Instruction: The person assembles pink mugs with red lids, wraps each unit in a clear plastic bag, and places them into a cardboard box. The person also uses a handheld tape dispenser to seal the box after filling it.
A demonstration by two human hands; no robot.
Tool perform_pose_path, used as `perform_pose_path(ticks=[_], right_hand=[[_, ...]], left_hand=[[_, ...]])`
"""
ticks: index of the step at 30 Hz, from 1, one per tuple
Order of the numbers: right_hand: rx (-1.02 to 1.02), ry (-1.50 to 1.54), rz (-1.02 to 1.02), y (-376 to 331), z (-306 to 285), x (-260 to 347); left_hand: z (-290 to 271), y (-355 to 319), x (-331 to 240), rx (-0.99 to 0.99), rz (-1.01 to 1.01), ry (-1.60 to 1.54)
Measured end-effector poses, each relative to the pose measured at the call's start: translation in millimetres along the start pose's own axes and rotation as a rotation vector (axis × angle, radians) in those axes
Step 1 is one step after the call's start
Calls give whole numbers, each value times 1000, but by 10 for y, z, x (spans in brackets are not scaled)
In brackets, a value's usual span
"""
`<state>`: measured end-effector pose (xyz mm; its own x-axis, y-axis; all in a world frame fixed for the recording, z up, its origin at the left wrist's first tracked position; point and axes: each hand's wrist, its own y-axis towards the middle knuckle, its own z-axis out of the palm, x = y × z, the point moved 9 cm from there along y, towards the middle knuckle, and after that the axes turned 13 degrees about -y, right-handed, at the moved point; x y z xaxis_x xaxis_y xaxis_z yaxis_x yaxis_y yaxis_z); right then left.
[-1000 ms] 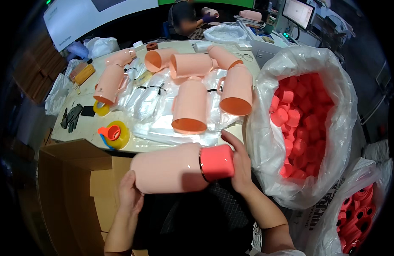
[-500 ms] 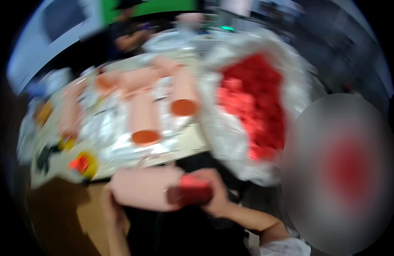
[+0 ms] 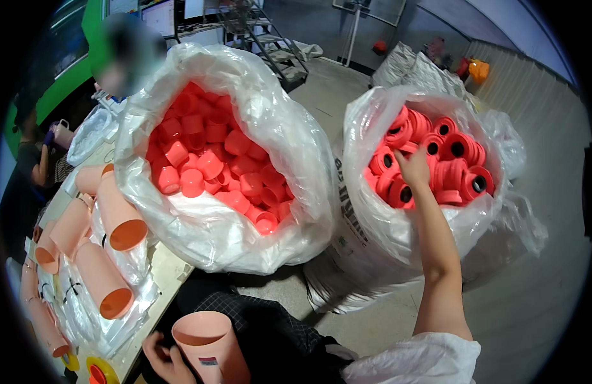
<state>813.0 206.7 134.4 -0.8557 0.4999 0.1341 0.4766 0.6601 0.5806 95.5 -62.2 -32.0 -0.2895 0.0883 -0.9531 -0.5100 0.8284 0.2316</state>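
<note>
Two big clear plastic bags stood on the floor ahead of me, and my work sat between them and the table at my left. My right hand (image 3: 414,168) was stretched out into the far bag (image 3: 373,121), fingers down among the red ring-shaped caps (image 3: 456,169), each with a dark hole at its middle; it touched them, but I could not tell whether it had closed on one or was only feeling for it. My left hand (image 3: 162,358) was wrapped around the lower part of a peach-coloured tube (image 3: 209,345), holding it upright close to my lap with its open mouth facing up. The nearer bag (image 3: 270,128) was full of red cup-shaped caps (image 3: 212,173), which neither hand touched. On the table (image 3: 171,272), more peach tubes (image 3: 110,217) lay in a loose heap over clear wrapping. I judged this as the fetching step: one fitting being picked from the bag while the tube waited in the other hand. The next move, as I read it, called for a clean single pick, since the rings lay packed tight, then bringing it back to meet the tube's open end squarely.
</note>
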Motion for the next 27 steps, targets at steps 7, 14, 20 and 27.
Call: perform_pose_path(ticks=[7,14,20,27], right_hand=[[69,-108,-13,-596,744,-196],[35,138,94,-491,694,-517],[-433,758,-406,-1176,-1131,920],[926,1124,-336,-4215,308,2731]], left_hand=[[86,-936,-409,163,-182,-57],[-57,-898,-281,134,17,284],[-435,-855,335,-93,-388,-225],[-705,-1176,329,-274,-342,-319]])
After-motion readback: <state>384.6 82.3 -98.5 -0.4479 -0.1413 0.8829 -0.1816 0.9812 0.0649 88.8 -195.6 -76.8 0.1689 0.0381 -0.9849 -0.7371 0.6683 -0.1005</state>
